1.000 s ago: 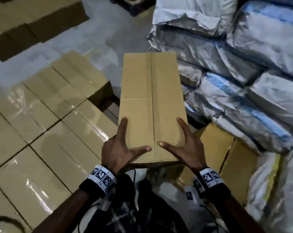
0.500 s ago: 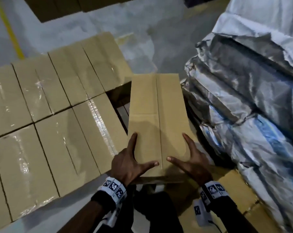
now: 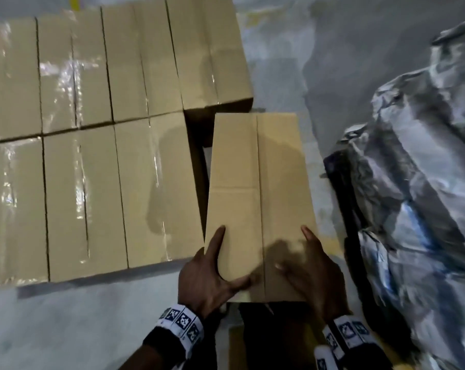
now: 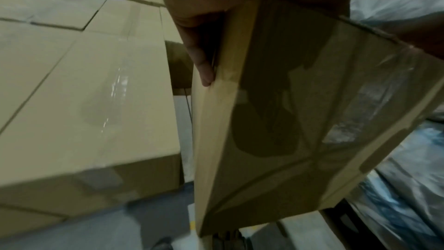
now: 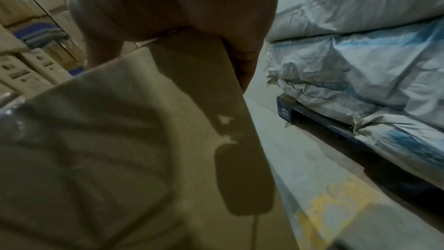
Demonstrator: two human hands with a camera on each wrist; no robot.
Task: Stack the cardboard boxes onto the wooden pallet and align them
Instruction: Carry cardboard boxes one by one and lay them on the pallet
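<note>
— Grey concrete floor (image 3: pixel 279 62) underfoot, worn yellow paint on it in the right wrist view. Left of centre?

— Stacked boxes (image 3: pixel 97 145), two rows side by side, clear tape glinting along the seams. Pallet under them hidden.

— And the carried cardboard box (image 3: pixel 258 198)?

— Held up lengthwise, just right of the stack, beside the near row's right-hand box and in front of the far row's end box. Narrow dark gap between it and the stack. Whether resting on anything below: cannot tell.

— Left hand (image 3: pixel 207 276)?

— Clamped on the near left corner, thumb lying across the top face, forefinger stretched along the left edge. Fingers (image 4: pixel 199 48) wrapped down the side in the left wrist view.

— Right hand (image 3: pixel 314 273)?

— Blurred, gripping the near right corner, thumb on top, fingers down the right side.

— To the right?

— Heaped grey and blue woven sacks (image 3: pixel 413 182) on a dark blue pallet (image 5: pixel 288 109), apart from the box.
</note>
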